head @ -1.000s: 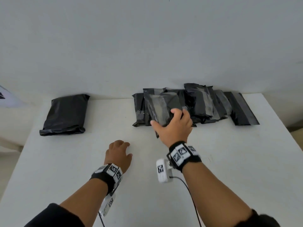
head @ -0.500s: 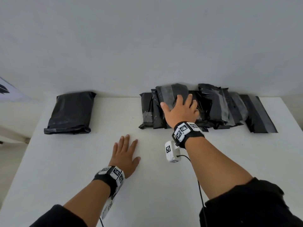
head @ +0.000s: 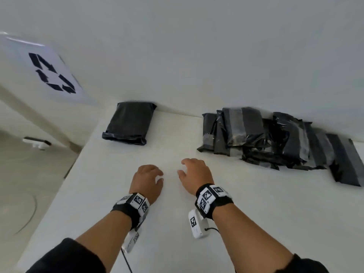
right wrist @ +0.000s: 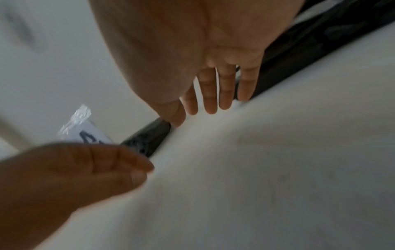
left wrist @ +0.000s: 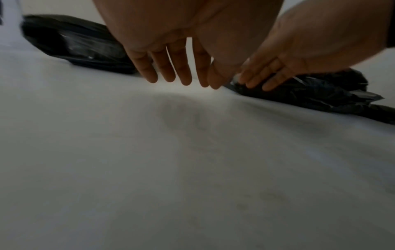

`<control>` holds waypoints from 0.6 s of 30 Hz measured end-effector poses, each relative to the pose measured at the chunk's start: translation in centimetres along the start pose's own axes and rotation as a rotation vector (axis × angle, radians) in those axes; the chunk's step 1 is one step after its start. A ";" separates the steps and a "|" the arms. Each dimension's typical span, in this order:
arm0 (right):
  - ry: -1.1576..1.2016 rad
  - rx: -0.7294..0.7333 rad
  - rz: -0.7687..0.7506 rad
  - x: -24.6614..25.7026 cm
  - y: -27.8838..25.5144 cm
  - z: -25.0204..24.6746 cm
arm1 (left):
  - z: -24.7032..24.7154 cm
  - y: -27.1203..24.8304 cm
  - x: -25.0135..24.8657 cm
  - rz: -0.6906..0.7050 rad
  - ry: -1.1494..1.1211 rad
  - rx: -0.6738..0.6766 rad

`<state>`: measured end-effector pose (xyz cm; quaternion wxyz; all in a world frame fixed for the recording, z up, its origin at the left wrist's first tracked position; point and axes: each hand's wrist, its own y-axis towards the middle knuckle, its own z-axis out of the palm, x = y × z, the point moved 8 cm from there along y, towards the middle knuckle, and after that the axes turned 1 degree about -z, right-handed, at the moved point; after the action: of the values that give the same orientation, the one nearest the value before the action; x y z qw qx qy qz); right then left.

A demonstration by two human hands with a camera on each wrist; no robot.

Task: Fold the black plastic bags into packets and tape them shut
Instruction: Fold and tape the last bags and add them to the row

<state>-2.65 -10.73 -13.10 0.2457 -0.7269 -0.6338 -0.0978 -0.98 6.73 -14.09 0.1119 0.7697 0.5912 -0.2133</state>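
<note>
Hands (head: 169, 179) empty, above table (head: 256, 213)

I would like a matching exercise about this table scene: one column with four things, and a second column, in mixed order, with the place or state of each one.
Things:
1. left hand
2. single black packet
3. pile of taped packets
4. sheet with the arrow symbol

Places or states:
A. heaped at the far right of the table, against the wall
B. off the table, on the left
C. alone at the far left of the table
D. empty, over the table next to the right hand

Right pairs: 1-D, 2-C, 3-A, 4-B
</note>
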 end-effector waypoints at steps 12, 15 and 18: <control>-0.139 0.248 0.132 1.3 0.3 6.8 | -10.0 10.6 11.7 -0.161 0.198 -0.147; -0.116 0.246 0.147 1.5 0.5 6.9 | -8.2 13.5 13.0 -0.079 0.293 0.024; -0.083 0.255 0.165 1.5 0.5 6.7 | -7.7 14.9 13.1 -0.041 0.290 0.063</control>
<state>-3.04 -6.23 -18.34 0.3167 -0.7429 -0.5887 0.0340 17.52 17.21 -14.51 -0.0034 0.7833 0.6098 -0.1206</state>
